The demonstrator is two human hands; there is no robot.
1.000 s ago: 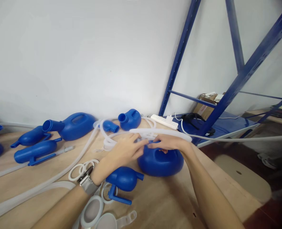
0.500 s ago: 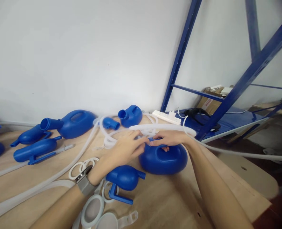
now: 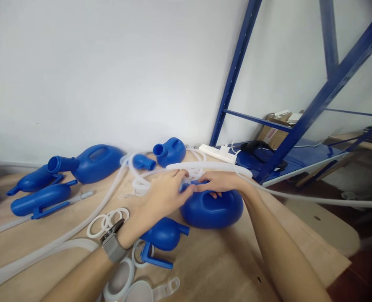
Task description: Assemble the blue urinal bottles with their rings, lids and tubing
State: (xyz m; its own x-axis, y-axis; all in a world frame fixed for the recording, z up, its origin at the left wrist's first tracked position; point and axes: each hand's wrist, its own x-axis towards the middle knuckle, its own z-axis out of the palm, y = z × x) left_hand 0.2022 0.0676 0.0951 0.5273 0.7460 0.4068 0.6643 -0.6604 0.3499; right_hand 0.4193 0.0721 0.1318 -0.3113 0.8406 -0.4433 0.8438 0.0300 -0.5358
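Observation:
A blue plastic jug-like bottle (image 3: 212, 214) with a handle opening lies on the table in front of me. My right hand (image 3: 215, 183) is closed on its handle, fingertips showing through the opening. At the bottle's mouth end, my left hand (image 3: 170, 191) pinches a small translucent plastic piece (image 3: 183, 183), mostly hidden by the fingers. A grey-strapped watch (image 3: 113, 242) is on the left wrist. Just below that hand lies a smaller blue bottle-shaped part (image 3: 165, 235) with a spout and side bracket.
White rings (image 3: 99, 226), a translucent lid (image 3: 138, 291) and hoses (image 3: 100, 205) lie leftward. More blue bottles (image 3: 99, 163) and blue spouted parts (image 3: 41, 199) sit along the wall. A power strip (image 3: 217, 154) and blue shelf frame (image 3: 236, 75) stand right.
The view has shifted slightly, so everything appears a little further left. My left fingers have curled closer around the bottle's mouth end. The right hand keeps its hold.

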